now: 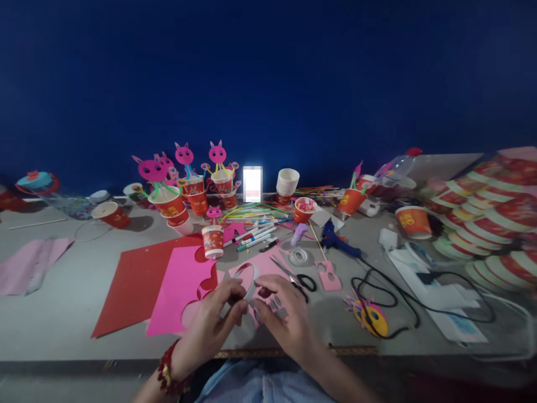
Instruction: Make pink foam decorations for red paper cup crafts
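A pale ring-shaped band (251,289), apparently a roll of tape, is held upright between both hands above pink paper. My left hand (216,319), with a red beaded bracelet at its wrist, pinches the ring's left lower side. On the right side, the fingers of my right hand (283,313) close on the same ring. Black-handled scissors (306,282) lie just beyond my right hand. Magenta paper (172,285) with round cutouts lies left of my left hand, over a red sheet (134,285). A clear tape roll (298,256) rests behind the scissors.
Decorated cups (168,207) with pink faces stand at the back left, near a small cup (212,242) and markers (257,238). A blue glue gun (339,240) with a looping black cord, a yellow cutout (375,319) and stacked cups (495,207) occupy the right.
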`<state>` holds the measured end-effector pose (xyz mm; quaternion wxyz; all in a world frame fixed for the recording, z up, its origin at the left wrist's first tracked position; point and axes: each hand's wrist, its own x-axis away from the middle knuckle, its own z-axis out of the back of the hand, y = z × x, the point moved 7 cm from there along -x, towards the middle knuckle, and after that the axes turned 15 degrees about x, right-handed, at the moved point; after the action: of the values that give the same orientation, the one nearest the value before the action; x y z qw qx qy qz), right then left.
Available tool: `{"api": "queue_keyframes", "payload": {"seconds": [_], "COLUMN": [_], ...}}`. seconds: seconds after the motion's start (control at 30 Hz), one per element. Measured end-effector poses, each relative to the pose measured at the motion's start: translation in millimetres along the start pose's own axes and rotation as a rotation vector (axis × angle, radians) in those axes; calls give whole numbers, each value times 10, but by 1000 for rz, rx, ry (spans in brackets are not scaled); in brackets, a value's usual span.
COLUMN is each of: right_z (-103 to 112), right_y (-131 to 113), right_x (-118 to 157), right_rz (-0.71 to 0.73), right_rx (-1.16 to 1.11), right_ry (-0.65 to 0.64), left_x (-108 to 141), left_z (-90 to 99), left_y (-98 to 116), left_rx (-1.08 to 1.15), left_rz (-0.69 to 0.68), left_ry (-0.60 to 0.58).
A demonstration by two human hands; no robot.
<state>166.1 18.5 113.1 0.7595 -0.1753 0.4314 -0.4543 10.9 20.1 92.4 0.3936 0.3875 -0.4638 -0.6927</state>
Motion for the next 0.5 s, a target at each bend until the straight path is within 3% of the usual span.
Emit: {"api": "queue_keyframes", "payload": {"seconds": [0.3, 0.5], "right_z": [38, -21], "right_y": [43, 115], "right_x": [-7, -20], "right_rz": [-18, -91], "right_rx": [16, -50], "right_ry": [89, 62], "left_x": [-18, -51], "left_z": [-121, -130], "left_y": [103, 99], "left_rx": [-125, -149], "left_rz": [-61, -107], "left_ry": [87, 114]}}
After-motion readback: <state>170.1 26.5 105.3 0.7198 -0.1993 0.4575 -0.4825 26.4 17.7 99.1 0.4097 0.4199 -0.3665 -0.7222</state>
